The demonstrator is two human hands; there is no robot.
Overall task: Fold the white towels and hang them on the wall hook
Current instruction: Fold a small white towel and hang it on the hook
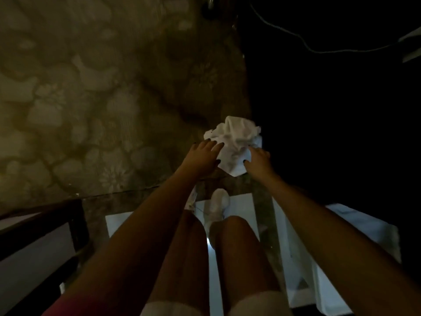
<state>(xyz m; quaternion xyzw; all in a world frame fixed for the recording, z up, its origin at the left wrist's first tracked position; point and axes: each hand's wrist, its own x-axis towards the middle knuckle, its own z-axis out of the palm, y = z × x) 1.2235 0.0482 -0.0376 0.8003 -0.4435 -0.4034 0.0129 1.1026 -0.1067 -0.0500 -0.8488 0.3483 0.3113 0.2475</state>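
Left hand (206, 153) presses flat on the bunched white towel (234, 142); right hand (257, 158) pinches its edge, apparently settling it against the wall (91, 87).

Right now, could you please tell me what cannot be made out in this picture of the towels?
1. Wall hook: head view shows none; the bunched white towel against the wall may cover it.
2. Right hand: its fingers vanish into the towel's folds, so its grip is unclear.
3. Room right of the towel: too dark; only a cable shows.
4. One towel or several: the crumpled folds hide that.
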